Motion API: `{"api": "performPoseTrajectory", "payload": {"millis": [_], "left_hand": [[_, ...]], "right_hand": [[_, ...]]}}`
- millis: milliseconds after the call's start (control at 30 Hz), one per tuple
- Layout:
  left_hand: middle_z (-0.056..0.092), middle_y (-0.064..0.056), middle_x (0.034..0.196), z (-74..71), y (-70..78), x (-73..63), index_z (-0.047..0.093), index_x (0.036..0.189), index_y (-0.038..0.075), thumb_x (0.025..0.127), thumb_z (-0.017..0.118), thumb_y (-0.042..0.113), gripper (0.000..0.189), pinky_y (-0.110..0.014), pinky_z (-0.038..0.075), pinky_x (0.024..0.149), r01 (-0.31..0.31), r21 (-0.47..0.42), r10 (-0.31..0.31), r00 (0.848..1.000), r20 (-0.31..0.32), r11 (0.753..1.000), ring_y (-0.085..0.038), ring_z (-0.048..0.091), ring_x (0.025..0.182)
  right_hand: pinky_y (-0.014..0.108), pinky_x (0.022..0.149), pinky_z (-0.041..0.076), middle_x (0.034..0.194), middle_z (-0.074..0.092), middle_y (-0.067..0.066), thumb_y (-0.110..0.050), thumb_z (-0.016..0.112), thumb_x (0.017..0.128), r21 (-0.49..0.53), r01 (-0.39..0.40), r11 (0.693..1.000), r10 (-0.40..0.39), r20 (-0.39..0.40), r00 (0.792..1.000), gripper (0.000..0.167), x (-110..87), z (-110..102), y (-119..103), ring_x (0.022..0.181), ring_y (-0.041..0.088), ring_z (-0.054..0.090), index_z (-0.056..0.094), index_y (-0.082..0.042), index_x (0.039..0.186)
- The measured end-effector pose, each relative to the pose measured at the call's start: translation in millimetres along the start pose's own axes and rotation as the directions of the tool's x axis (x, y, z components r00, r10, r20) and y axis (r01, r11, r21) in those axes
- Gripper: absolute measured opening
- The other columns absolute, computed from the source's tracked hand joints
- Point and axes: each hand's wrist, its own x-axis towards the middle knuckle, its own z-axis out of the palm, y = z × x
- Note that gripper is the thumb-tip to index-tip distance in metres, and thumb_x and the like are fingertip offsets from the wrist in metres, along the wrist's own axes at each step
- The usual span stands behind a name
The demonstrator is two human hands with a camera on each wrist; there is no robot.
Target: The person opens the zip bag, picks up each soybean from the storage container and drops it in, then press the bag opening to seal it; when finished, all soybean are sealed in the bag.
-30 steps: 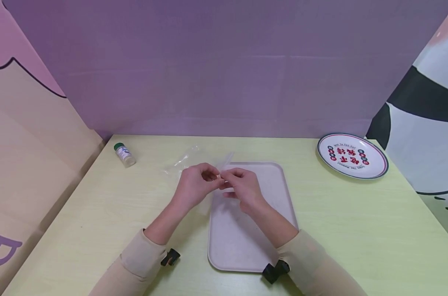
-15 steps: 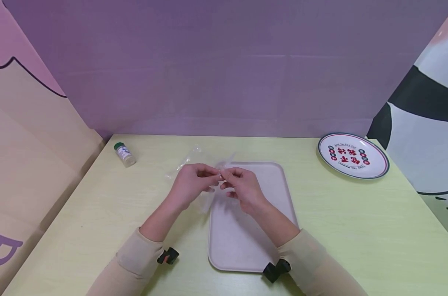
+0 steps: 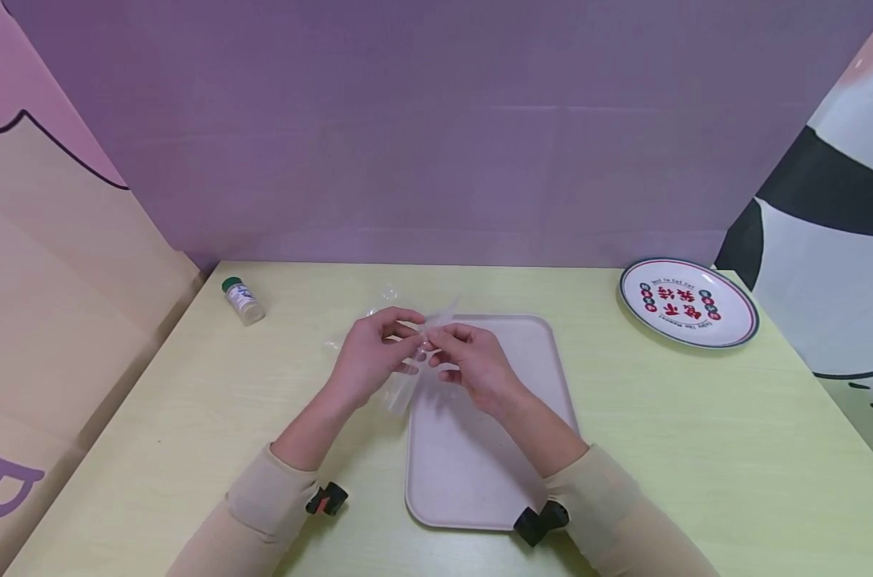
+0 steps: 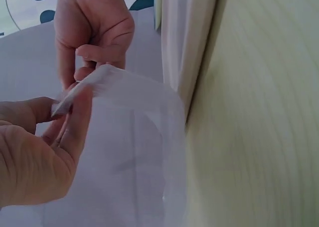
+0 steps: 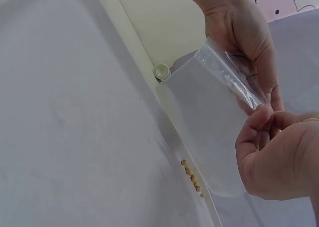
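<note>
A clear plastic bag [image 3: 402,391] is held up between both hands, above the left edge of the pale tray [image 3: 494,481]. My left hand [image 3: 369,353] pinches the bag's upper strip between thumb and fingers. Close beside it, my right hand [image 3: 479,365] pinches the same strip, the fingertips of both hands nearly meeting. The left wrist view shows the strip [image 4: 134,90] of the bag bending away from the fingers. In the right wrist view the bag [image 5: 199,107] hangs as a transparent sheet, and a short row of small brown round bits [image 5: 192,177] shows near its lower edge.
A small green-capped bottle [image 3: 243,301] lies at the back left of the table [image 3: 191,417]. An oval white plate [image 3: 689,304] with red lettering sits at the back right. A purple panel [image 3: 436,144] stands behind the table.
The bag's lower part has come into view below the left hand. The left hand has shifted slightly left and its fingers have changed their hold; the right hand has barely moved.
</note>
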Motion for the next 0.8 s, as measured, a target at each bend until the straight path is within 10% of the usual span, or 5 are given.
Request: {"api": "performPoseTrajectory", "payload": {"millis": [267,800], "left_hand": [[0.069,-0.011,0.103,-0.8,0.1,-0.7,0.071,0.111,0.003,0.097,0.067,0.004,0.015,-0.037,0.061,0.066,-0.066,0.042,0.065,0.998,0.017,0.997,-0.024,0.070,0.084],[0.075,-0.012,0.101,-10.4,0.7,4.1,0.075,0.107,-0.003,0.089,0.077,0.005,0.020,-0.031,0.058,0.078,0.079,-0.086,-0.072,0.994,0.077,0.993,-0.018,0.070,0.082]], "right_hand": [[0.023,0.060,0.050,0.089,0.066,0.004,-0.019,0.066,0.101,-0.003,0.010,1.000,-0.009,0.028,1.000,0.021,0.5,-2,-1,0.074,0.015,0.060,0.069,0.001,0.107],[0.021,0.065,0.054,0.080,0.063,0.006,-0.004,0.059,0.101,0.059,0.046,0.997,-0.054,0.147,0.988,0.009,5.5,-7,-1,0.071,0.011,0.060,0.067,0.001,0.100]]}}
